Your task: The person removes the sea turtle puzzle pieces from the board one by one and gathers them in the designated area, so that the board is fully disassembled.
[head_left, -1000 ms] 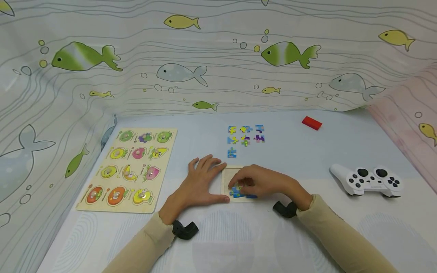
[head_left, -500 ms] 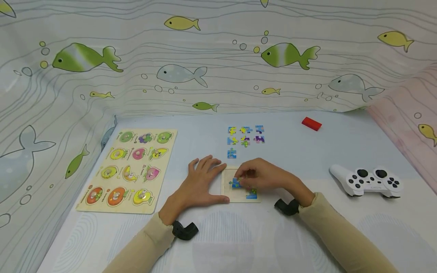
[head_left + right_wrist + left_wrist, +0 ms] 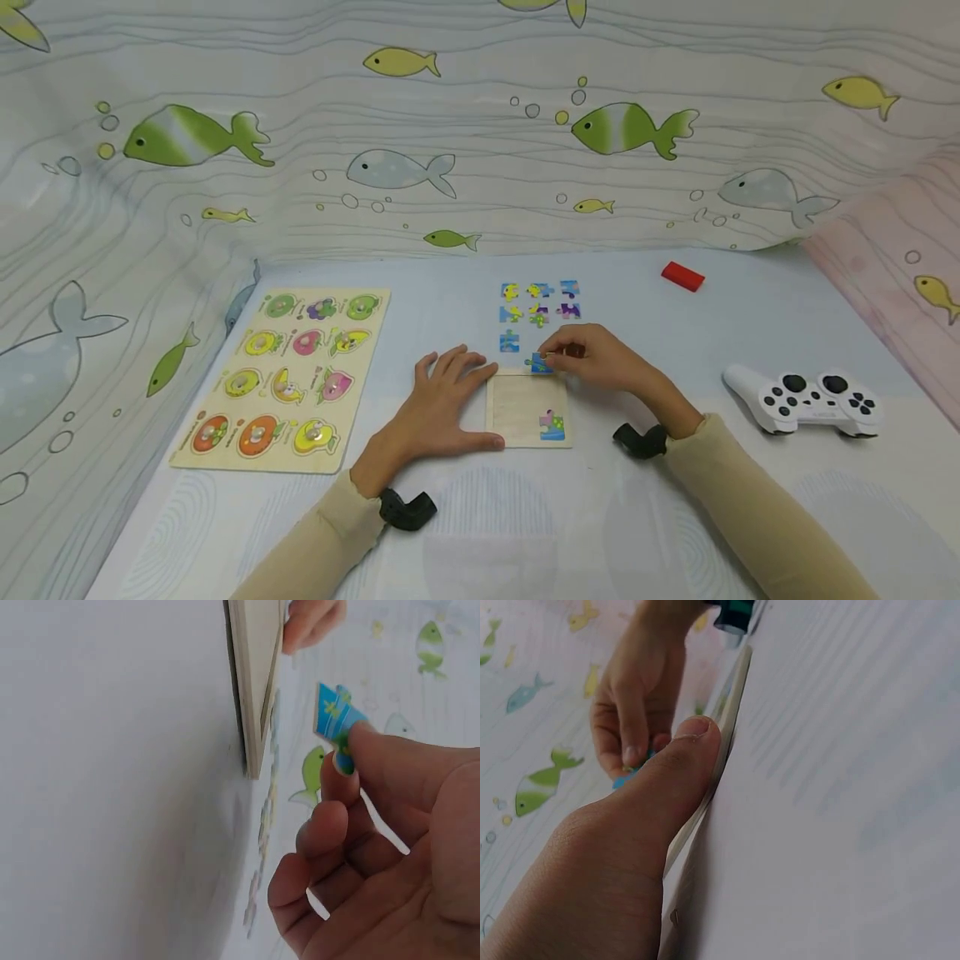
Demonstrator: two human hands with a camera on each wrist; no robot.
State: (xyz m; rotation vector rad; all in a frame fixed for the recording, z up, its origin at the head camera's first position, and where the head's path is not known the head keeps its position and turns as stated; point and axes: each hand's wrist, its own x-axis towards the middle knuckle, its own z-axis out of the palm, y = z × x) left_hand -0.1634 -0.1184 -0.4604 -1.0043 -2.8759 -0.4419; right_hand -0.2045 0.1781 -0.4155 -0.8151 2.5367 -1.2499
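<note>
In the head view my right hand [image 3: 596,357] pinches a blue jigsaw piece [image 3: 540,363] between thumb and fingertips, above the far edge of a small wooden puzzle tray [image 3: 517,408]. The right wrist view shows the blue piece [image 3: 335,712] held clear of the tray. One piece [image 3: 552,425], pink, green and blue, lies in the tray's near right corner. My left hand [image 3: 442,408] is spread at the tray's left side, its thumb [image 3: 694,735] resting on the near edge. Beyond the tray, loose jigsaw pieces [image 3: 538,312] lie in rows.
A wooden fruit knob puzzle [image 3: 288,375] lies at the left. A white game controller [image 3: 810,400] sits at the right, with a red block [image 3: 682,277] farther back. A fish-patterned cloth [image 3: 480,125] rises behind the table.
My right hand has lifted the blue piece out of the tray and carried it away from me, to the far edge. The left hand stays in place. The head view has tilted slightly.
</note>
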